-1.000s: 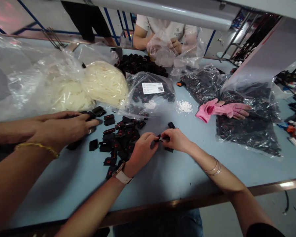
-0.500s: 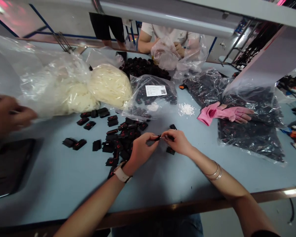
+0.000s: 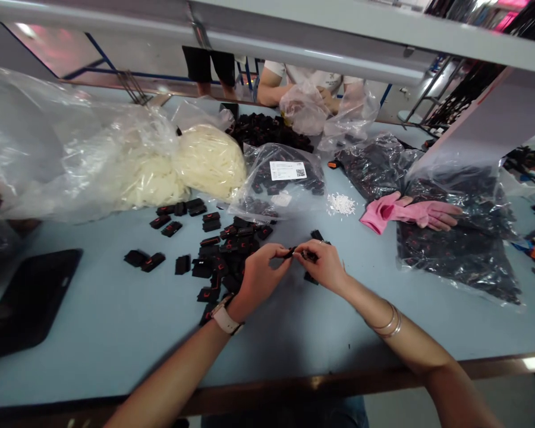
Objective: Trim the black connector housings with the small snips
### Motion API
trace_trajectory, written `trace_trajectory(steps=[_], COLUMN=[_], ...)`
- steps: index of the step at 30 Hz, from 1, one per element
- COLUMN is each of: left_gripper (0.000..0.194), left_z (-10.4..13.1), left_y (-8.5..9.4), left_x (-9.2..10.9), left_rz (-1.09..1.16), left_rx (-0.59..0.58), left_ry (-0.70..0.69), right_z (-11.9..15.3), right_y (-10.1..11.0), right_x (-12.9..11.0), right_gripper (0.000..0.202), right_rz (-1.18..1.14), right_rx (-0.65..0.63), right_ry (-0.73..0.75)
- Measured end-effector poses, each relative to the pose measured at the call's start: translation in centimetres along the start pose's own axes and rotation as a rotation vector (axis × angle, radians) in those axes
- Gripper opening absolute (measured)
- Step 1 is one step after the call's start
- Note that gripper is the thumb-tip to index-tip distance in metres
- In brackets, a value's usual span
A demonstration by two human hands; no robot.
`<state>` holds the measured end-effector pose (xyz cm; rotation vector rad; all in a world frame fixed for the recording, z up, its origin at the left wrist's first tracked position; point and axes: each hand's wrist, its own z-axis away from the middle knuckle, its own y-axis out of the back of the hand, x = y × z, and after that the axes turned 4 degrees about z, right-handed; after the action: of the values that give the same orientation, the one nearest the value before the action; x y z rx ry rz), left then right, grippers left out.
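Over the middle of the bench my left hand (image 3: 265,266) pinches a small black plastic part (image 3: 289,252) between thumb and fingertips. My right hand (image 3: 321,264) meets it from the other side, its fingers closed at the same part; a dark bit shows under its fingers, too small to name. A pile of black plastic parts (image 3: 223,261) with red marks lies beside my left hand and wrist. Next to my right hand, more black parts (image 3: 316,235) rest on the bench, partly covered by the hand.
Behind lie a labelled clear bag (image 3: 280,184), a bag of cream-coloured pieces (image 3: 211,160), small white pieces (image 3: 341,204) and pink gloves (image 3: 410,213) on bags of black parts (image 3: 459,261). A black tablet (image 3: 38,303) is at left. Another person (image 3: 271,86) handles plastic bags opposite.
The view has shifted slightly, so the bench appears lower and further right. Another person's hand at the left has drawn back behind the plastic bag. My hands keep their pinch together.
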<state>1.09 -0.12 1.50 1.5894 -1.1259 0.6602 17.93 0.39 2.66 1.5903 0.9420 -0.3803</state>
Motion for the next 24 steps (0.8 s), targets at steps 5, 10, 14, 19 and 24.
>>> trace_trajectory(steps=[5, 10, 14, 19, 24], left_gripper=[0.003, 0.004, 0.004, 0.005, 0.007], left_z=[0.0, 0.1, 0.1, -0.1, 0.0], left_y=[0.0, 0.0, 0.1, 0.2, 0.0], left_x=[0.3, 0.6, 0.6, 0.7, 0.6], left_rz=[-0.066, -0.087, -0.084, -0.092, -0.086], left_rx=[0.008, -0.017, -0.003, -0.011, -0.007], left_ry=[-0.117, -0.129, -0.128, -0.136, -0.101], right_z=[0.0, 0.1, -0.1, -0.4, -0.3], right_y=[0.0, -0.3, 0.1, 0.7, 0.7], right_x=[-0.6, -0.6, -0.4, -0.2, -0.3], right_gripper=[0.010, 0.010, 0.009, 0.007, 0.009], right_rz=[-0.062, -0.155, -0.143, -0.035, 0.037], right_rx=[-0.012, -0.033, -0.004, -0.010, -0.075], right_ry=[-0.086, -0.145, -0.164, -0.067, -0.007])
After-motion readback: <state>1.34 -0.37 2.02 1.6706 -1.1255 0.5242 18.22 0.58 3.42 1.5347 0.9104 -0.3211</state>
